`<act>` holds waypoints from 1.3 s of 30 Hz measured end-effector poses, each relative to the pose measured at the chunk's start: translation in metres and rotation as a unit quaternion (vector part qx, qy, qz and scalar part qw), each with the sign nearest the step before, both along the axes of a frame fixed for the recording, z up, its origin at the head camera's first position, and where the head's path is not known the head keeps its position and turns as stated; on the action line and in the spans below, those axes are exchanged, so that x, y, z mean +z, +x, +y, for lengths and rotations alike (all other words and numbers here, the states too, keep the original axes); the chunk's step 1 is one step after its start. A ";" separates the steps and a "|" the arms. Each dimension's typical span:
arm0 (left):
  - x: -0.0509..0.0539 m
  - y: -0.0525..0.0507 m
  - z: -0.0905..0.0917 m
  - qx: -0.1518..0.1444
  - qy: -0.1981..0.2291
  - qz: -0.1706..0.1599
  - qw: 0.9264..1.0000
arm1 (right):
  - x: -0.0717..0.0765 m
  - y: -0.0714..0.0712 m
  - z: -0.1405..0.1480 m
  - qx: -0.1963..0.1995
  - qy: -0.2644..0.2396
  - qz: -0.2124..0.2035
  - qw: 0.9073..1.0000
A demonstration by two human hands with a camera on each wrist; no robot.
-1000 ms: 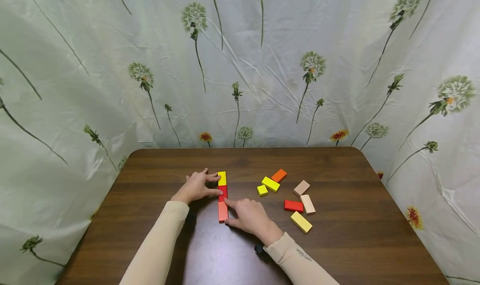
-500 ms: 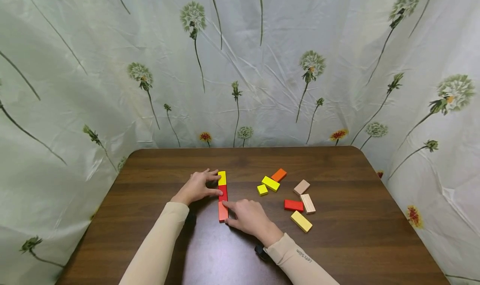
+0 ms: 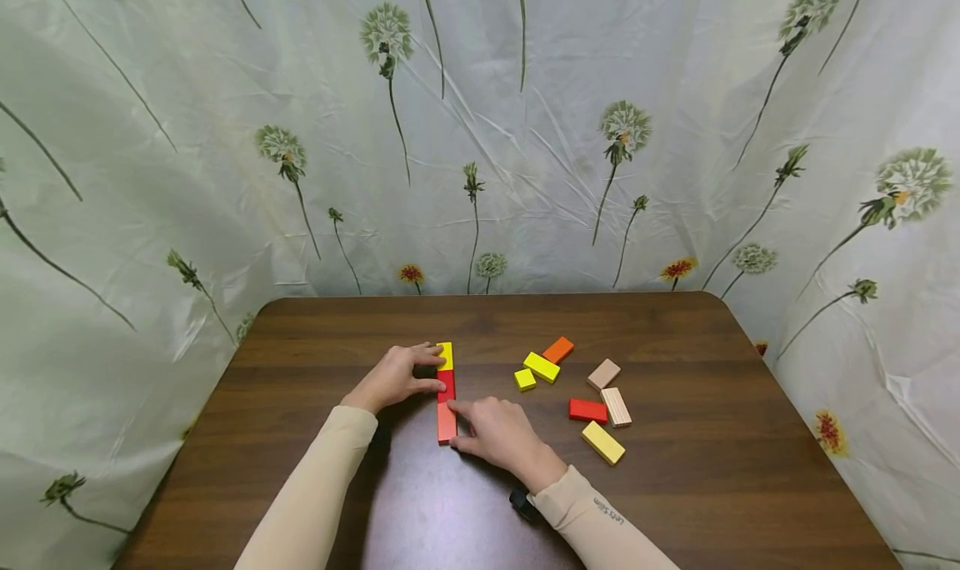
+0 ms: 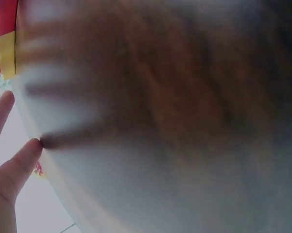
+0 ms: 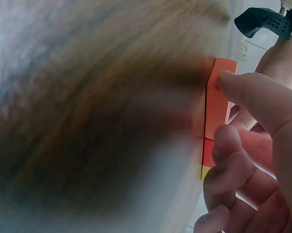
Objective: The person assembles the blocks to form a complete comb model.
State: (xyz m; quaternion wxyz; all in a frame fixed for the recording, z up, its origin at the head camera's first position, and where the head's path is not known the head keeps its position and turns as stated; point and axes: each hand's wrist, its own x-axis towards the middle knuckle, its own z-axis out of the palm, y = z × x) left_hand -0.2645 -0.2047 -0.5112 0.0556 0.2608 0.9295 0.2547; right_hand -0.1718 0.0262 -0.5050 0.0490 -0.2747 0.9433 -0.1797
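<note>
In the head view, a yellow block [image 3: 446, 349], a red block [image 3: 447, 377] and a coral block [image 3: 446, 425] lie end to end in a straight row. My left hand [image 3: 397, 374] is on the row's left side, its thumb touching the red block and its fingers at the yellow one. From the right, my right hand [image 3: 501, 432] touches the coral block's long side with index fingertip and thumb. The right wrist view shows that thumb [image 5: 248, 90] on the coral block [image 5: 217, 107], with the other fingers bent. Most of the left hand is out of the left wrist view.
Right of the row lie loose blocks on the brown table [image 3: 315, 328]: an orange block [image 3: 558, 351], a yellow block [image 3: 542, 367], a small yellow block [image 3: 525, 380], a red block [image 3: 587, 410], a pale yellow block [image 3: 603, 443] and two wood-coloured blocks [image 3: 616, 407]. A flowered curtain [image 3: 525, 178] hangs behind.
The left hand's outer fingers have drawn in from a wider spread toward the yellow block. The right hand and the blocks stay nearly in place.
</note>
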 end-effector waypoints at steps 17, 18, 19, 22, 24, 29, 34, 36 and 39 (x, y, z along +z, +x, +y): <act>0.006 0.004 0.000 -0.027 -0.029 -0.002 0.999 | -0.004 -0.001 0.003 -0.030 -0.043 -0.027 0.998; 0.006 0.004 0.000 -0.029 -0.030 0.004 0.999 | -0.004 -0.001 0.003 -0.031 -0.046 -0.032 0.998; 0.006 0.005 0.000 -0.030 -0.031 0.009 0.999 | -0.005 -0.001 0.003 -0.032 -0.049 -0.036 0.998; 0.005 0.005 0.000 -0.033 -0.027 0.016 0.999 | -0.005 -0.001 0.004 -0.036 -0.052 -0.041 0.997; 0.004 0.005 -0.001 -0.034 -0.025 0.019 0.999 | -0.006 -0.001 0.004 -0.038 -0.055 -0.044 0.997; -0.001 0.006 -0.002 -0.040 -0.022 0.021 0.999 | -0.007 -0.002 0.005 -0.037 -0.061 -0.038 0.997; 0.000 0.008 -0.002 -0.047 -0.027 0.025 0.998 | -0.008 -0.003 0.006 -0.034 -0.065 -0.031 0.997; 0.001 0.008 -0.002 -0.047 -0.029 0.028 0.998 | -0.008 -0.003 0.006 -0.033 -0.064 -0.027 0.997; 0.001 0.008 -0.002 -0.047 -0.030 0.032 0.998 | -0.009 -0.003 0.006 -0.033 -0.063 -0.025 0.997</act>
